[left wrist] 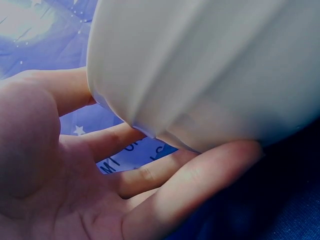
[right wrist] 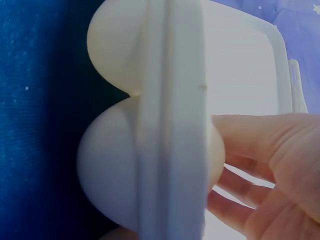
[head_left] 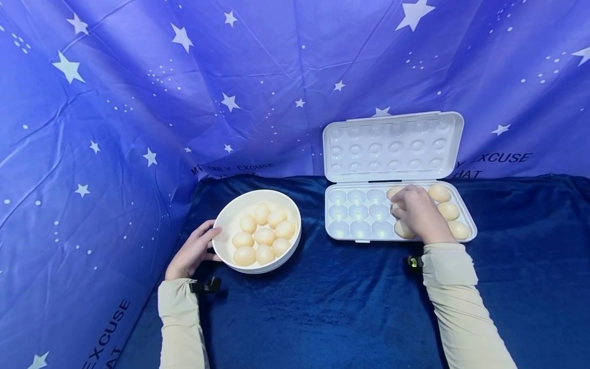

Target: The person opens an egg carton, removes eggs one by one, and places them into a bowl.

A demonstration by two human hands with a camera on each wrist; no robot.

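Observation:
My left hand (head_left: pixel 193 248) holds a white bowl (head_left: pixel 232 221) by its left side, thumb at the rim and fingers under the wall. In the left wrist view the fingers spread beneath the bowl's ribbed outside (left wrist: pixel 200 65). Several pale eggs (head_left: pixel 265 236) lie in the bowl. Over a white egg carton (head_left: pixel 359 238), my right hand (head_left: pixel 419 212) pinches an egg (right wrist: pixel 216 155) seated in one of the cups. The hand partly hides the neighbouring eggs. A column of eggs (head_left: pixel 448 211) fills the carton's right end, while its left cups (head_left: pixel 358 212) hold none.
The carton's lid (head_left: pixel 394 148) stands raised at the back, close to the star-patterned blue curtain (head_left: pixel 276 77). Dark blue cloth (head_left: pixel 313 307) covers the table. Another curtain wall runs along the left side.

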